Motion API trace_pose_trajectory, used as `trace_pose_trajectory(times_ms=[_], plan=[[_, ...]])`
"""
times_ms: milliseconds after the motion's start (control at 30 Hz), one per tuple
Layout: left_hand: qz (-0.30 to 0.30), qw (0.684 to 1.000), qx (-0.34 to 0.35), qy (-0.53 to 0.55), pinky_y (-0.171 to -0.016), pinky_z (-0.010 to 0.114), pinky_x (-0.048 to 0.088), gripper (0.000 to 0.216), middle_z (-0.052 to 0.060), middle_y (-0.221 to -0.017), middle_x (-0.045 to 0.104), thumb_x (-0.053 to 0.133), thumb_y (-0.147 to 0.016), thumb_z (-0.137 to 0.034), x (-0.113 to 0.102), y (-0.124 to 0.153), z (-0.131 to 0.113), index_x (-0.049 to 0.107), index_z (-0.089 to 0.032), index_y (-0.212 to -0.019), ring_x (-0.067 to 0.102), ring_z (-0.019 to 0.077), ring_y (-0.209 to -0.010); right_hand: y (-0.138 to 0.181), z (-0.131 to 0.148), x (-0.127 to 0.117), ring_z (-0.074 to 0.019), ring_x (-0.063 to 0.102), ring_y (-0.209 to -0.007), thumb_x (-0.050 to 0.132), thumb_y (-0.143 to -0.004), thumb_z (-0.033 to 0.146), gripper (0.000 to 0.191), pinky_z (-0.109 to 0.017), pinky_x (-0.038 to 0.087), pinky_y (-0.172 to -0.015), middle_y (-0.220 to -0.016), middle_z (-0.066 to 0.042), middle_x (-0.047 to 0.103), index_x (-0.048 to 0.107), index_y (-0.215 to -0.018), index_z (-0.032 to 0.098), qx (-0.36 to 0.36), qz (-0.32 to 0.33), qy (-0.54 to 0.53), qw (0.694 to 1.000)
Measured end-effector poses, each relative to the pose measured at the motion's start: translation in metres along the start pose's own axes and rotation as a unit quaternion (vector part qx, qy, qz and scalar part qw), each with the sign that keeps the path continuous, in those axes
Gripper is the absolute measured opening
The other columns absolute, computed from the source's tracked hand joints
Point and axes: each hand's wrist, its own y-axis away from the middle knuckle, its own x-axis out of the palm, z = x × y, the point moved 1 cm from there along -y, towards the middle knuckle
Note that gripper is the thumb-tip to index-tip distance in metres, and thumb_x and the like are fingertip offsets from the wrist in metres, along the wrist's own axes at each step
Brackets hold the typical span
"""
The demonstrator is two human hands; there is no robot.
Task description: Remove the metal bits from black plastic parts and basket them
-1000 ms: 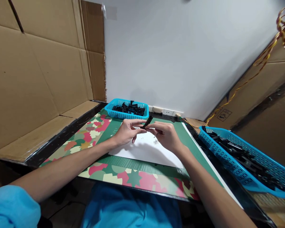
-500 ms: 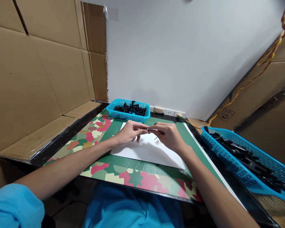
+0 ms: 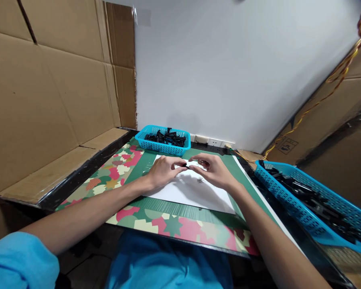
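Over the white sheet (image 3: 180,190), my left hand (image 3: 162,171) pinches a small black plastic piece (image 3: 186,165) between thumb and fingers. Most of the piece is hidden by the fingertips, so its exact kind does not show. Facing it from the right is my right hand (image 3: 212,170), its thumb tip at the piece and its index finger raised apart from the thumb. I see nothing gripped in the right hand, though its curled fingers are partly hidden. Under its palm, a little heap of thin metal bits (image 3: 200,180) lies on the sheet.
A blue basket (image 3: 162,150) of black plastic parts stands at the back of the patterned green mat (image 3: 132,176). Another blue basket (image 3: 311,228) with longer black parts is at the right. Cardboard (image 3: 63,80) walls the left side; sockets (image 3: 214,142) line the back wall.
My right hand's index finger and thumb have parted; before, they were closed at the black piece. The thin item seen under the right fingers no longer shows. My left hand stays nearly in place.
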Motion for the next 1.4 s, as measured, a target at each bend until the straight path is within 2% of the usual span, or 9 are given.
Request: trace_pose_trajectory(times_ms=[100, 200, 367, 467, 567, 767, 967, 1167, 1400], plan=[[0.028, 0.999, 0.014, -0.024, -0.075, 0.031, 0.054, 0.02, 0.003, -0.109, 0.084, 0.075, -0.095, -0.032, 0.002, 0.001, 0.001, 0.084, -0.026, -0.112, 0.075, 0.018, -0.079, -0.001, -0.005, -0.001, -0.0165, 0.057, -0.071, 0.056, -0.107, 0.042, 0.031, -0.03, 0.042, -0.065, -0.089, -0.005, 0.074, 0.078, -0.102, 0.02, 0.019, -0.01, -0.012, 1.0], [0.046, 0.998, 0.016, -0.039, -0.075, 0.031, 0.054, 0.021, 0.002, -0.111, 0.083, 0.074, -0.095, -0.034, 0.004, 0.003, 0.002, 0.084, -0.028, -0.112, 0.075, 0.0185, -0.08, -0.002, -0.011, 0.0, -0.0191, 0.064, -0.079, 0.053, -0.108, 0.038, 0.032, -0.031, 0.046, -0.072, -0.092, -0.006, 0.075, 0.078, -0.097, 0.021, 0.01, -0.026, -0.006, 1.0], [0.027, 0.998, -0.004, -0.049, -0.075, 0.033, 0.054, 0.024, 0.003, -0.107, 0.084, 0.077, -0.093, -0.044, 0.006, 0.004, 0.003, 0.086, -0.029, -0.109, 0.075, 0.0203, -0.081, -0.003, -0.009, -0.003, -0.0213, 0.067, -0.085, 0.055, -0.108, 0.04, 0.033, -0.034, 0.05, -0.076, -0.102, -0.01, 0.072, 0.083, -0.098, 0.023, -0.013, -0.086, 0.03, 0.996], [0.028, 0.999, -0.011, -0.035, -0.077, 0.033, 0.054, 0.024, 0.003, -0.106, 0.084, 0.077, -0.093, -0.046, 0.006, 0.004, 0.002, 0.087, -0.028, -0.106, 0.075, 0.0221, -0.088, -0.003, -0.008, -0.002, -0.0203, 0.067, -0.079, 0.059, -0.105, 0.042, 0.033, -0.033, 0.051, -0.072, -0.093, -0.009, 0.072, 0.082, -0.09, 0.022, -0.001, -0.104, 0.021, 0.994], [0.036, 0.999, -0.01, -0.027, -0.078, 0.034, 0.054, 0.021, 0.004, -0.107, 0.084, 0.078, -0.091, -0.042, 0.007, 0.003, 0.002, 0.087, -0.028, -0.105, 0.075, 0.0233, -0.093, -0.003, -0.011, 0.006, -0.0203, 0.07, -0.073, 0.064, -0.102, 0.048, 0.035, -0.032, 0.054, -0.068, -0.083, -0.008, 0.074, 0.079, -0.085, 0.021, 0.037, -0.102, -0.035, 0.993], [0.058, 0.998, -0.015, -0.033, -0.075, 0.034, 0.052, 0.015, 0.002, -0.101, 0.084, 0.081, -0.086, -0.035, 0.009, 0.004, 0.005, 0.087, -0.028, -0.099, 0.075, 0.0225, -0.089, -0.004, -0.016, 0.025, -0.0239, 0.077, -0.071, 0.068, -0.098, 0.058, 0.045, -0.033, 0.059, -0.067, -0.076, -0.011, 0.078, 0.074, -0.077, 0.018, 0.098, -0.099, -0.14, 0.98], [0.064, 0.997, -0.022, -0.032, -0.074, 0.033, 0.05, 0.014, 0.001, -0.1, 0.085, 0.081, -0.086, -0.035, 0.008, 0.005, 0.004, 0.088, -0.029, -0.097, 0.076, 0.0224, -0.088, -0.004, -0.022, 0.031, -0.0245, 0.078, -0.069, 0.071, -0.094, 0.061, 0.047, -0.034, 0.062, -0.068, -0.075, -0.012, 0.079, 0.075, -0.078, 0.017, 0.119, -0.081, -0.158, 0.977], [0.069, 0.997, -0.015, -0.038, -0.072, 0.032, 0.049, 0.012, 0.001, -0.095, 0.084, 0.078, -0.087, -0.033, 0.006, 0.004, 0.002, 0.088, -0.029, -0.093, 0.073, 0.0198, -0.08, -0.003, -0.022, 0.034, -0.0257, 0.078, -0.071, 0.074, -0.093, 0.056, 0.041, -0.036, 0.062, -0.07, -0.076, -0.011, 0.08, 0.078, -0.08, 0.018, 0.117, -0.05, -0.154, 0.98], [0.063, 0.997, -0.006, -0.035, -0.071, 0.032, 0.05, 0.011, 0.002, -0.092, 0.084, 0.078, -0.087, -0.032, 0.006, 0.004, 0.001, 0.088, -0.029, -0.092, 0.072, 0.0206, -0.079, -0.003, -0.018, 0.034, -0.0251, 0.077, -0.07, 0.072, -0.093, 0.058, 0.043, -0.037, 0.062, -0.07, -0.076, -0.011, 0.08, 0.079, -0.082, 0.017, 0.12, -0.049, -0.149, 0.98]])
